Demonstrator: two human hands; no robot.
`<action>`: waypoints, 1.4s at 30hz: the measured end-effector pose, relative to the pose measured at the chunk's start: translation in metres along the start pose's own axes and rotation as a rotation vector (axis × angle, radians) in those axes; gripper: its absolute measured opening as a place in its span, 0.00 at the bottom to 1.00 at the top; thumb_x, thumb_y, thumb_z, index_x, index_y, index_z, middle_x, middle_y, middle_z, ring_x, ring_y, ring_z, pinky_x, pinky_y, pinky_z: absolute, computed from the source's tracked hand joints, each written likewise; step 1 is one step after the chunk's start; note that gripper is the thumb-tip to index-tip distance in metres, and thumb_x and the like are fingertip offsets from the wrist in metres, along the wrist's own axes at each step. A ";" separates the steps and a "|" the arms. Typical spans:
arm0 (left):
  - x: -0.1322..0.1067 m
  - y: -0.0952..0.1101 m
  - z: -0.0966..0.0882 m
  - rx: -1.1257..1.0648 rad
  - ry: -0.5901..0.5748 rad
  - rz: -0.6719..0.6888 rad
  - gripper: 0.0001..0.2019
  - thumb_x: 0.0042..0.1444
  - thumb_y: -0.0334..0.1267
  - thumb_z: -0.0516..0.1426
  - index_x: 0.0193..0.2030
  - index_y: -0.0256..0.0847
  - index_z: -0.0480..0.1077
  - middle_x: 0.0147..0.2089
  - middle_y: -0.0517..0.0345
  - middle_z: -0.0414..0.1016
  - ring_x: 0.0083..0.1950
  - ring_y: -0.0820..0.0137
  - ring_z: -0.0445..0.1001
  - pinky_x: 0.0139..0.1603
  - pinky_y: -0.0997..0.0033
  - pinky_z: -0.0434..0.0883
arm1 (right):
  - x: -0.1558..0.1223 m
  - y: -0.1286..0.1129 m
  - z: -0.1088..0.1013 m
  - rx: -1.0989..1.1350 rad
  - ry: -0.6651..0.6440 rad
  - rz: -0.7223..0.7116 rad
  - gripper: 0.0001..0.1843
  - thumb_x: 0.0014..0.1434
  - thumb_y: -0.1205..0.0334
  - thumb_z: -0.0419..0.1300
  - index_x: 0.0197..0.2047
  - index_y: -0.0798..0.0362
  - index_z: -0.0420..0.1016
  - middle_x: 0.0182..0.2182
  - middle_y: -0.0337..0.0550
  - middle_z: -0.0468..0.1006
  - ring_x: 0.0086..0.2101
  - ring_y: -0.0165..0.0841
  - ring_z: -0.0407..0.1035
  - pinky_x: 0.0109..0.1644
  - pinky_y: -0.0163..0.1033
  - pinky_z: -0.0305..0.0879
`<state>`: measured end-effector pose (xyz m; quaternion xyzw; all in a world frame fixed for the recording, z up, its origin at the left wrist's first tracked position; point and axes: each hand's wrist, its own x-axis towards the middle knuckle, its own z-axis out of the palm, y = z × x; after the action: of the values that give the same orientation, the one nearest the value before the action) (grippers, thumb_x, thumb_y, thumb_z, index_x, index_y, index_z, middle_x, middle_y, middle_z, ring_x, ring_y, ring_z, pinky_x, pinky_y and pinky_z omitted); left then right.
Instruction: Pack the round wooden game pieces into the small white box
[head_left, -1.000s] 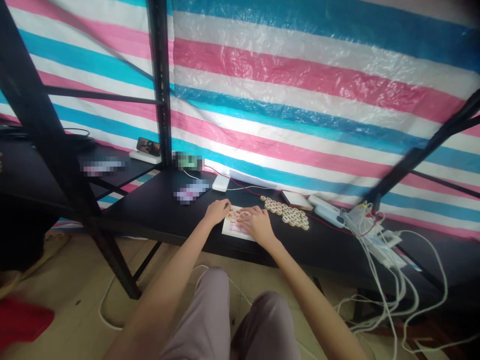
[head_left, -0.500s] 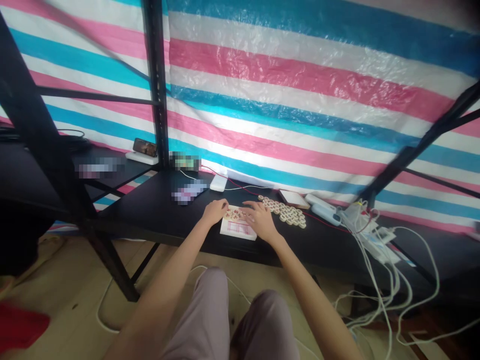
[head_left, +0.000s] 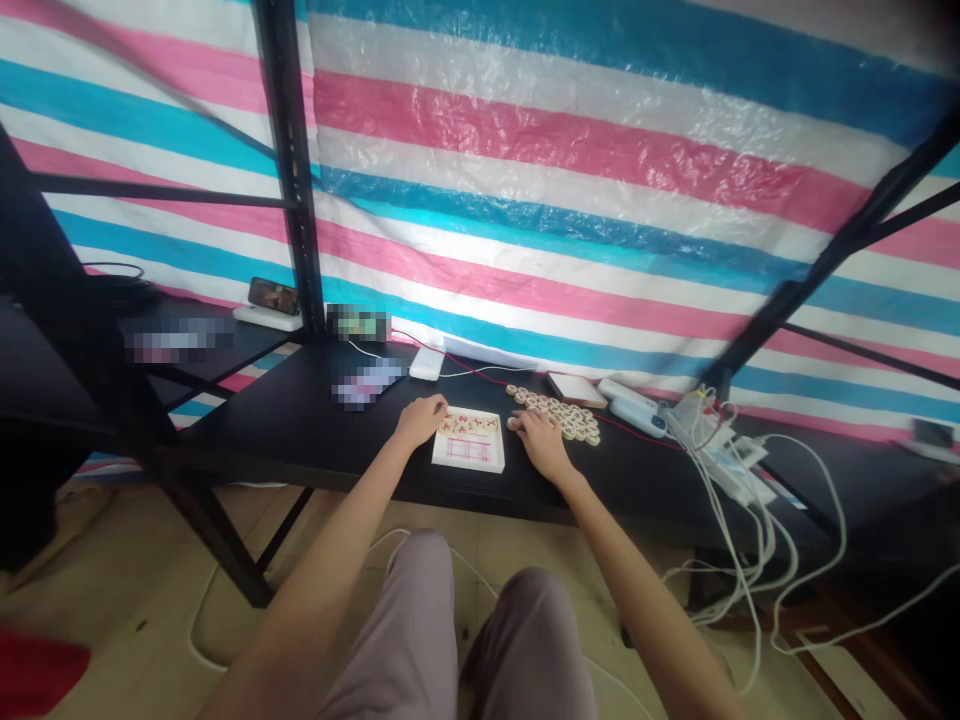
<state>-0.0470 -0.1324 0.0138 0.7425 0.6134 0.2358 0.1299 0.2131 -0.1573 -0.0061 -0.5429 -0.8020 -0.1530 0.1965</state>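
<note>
Left hand (head_left: 422,417) at white board's (head_left: 471,453) edge, right hand (head_left: 541,444) on round wooden pieces (head_left: 568,420); grips too small to tell

Bare forearms (head_left: 352,540); pale greyish-lilac trousers (head_left: 420,640), possibly soft jersey, over both knees.

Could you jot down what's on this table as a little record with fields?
Surface: black table
Left hand: at the left edge of the white board
Right hand: fingertips at the pile of round pieces
Board: red grid lines, a few pieces along its far edge
Nearby: white cables to the right, striped tarp behind
</note>
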 end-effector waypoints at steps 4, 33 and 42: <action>0.001 0.000 0.001 0.005 0.007 0.000 0.12 0.57 0.40 0.47 0.39 0.45 0.70 0.38 0.56 0.75 0.41 0.64 0.72 0.38 0.71 0.63 | -0.011 -0.008 -0.014 0.165 -0.014 -0.046 0.09 0.62 0.63 0.48 0.37 0.50 0.69 0.40 0.41 0.76 0.42 0.33 0.67 0.50 0.42 0.49; 0.002 -0.004 0.002 0.008 0.010 0.011 0.14 0.59 0.42 0.45 0.40 0.46 0.70 0.37 0.56 0.75 0.38 0.65 0.72 0.36 0.71 0.63 | 0.015 -0.014 -0.023 0.014 0.137 0.087 0.15 0.60 0.63 0.51 0.49 0.45 0.71 0.49 0.45 0.69 0.48 0.40 0.59 0.46 0.44 0.50; 0.000 -0.001 -0.001 0.002 -0.001 0.014 0.14 0.59 0.43 0.45 0.40 0.45 0.70 0.37 0.57 0.75 0.39 0.64 0.72 0.38 0.71 0.63 | -0.004 0.022 0.002 -0.148 0.044 0.157 0.16 0.61 0.60 0.49 0.51 0.47 0.68 0.54 0.46 0.66 0.53 0.41 0.56 0.53 0.50 0.48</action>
<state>-0.0485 -0.1318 0.0138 0.7470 0.6084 0.2355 0.1278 0.2343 -0.1521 -0.0091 -0.6136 -0.7391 -0.2079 0.1846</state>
